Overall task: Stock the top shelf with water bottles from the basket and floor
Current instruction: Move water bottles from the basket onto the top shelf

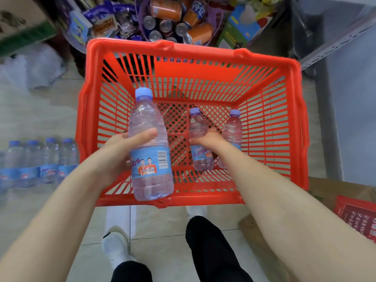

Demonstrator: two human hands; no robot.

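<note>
A red plastic basket (293,127) stands on the tiled floor in front of me. My left hand (124,153) grips a clear water bottle (150,159) with a blue cap and blue label, held upright above the basket's near left corner. Inside the basket my right hand (207,139) is wrapped round the middle of a second water bottle (200,153). A third bottle (232,133) stands just to its right, close to my wrist. Several more water bottles (38,161) stand in a row on the floor to the left of the basket.
Behind the basket sits a purple basket (140,15) of drink cans, with snack packs and boxes around it. A grey shelf upright (333,43) rises at the right. A cardboard box (325,192) with a red pack lies at the near right. Crumpled plastic wrap (38,66) lies at the left.
</note>
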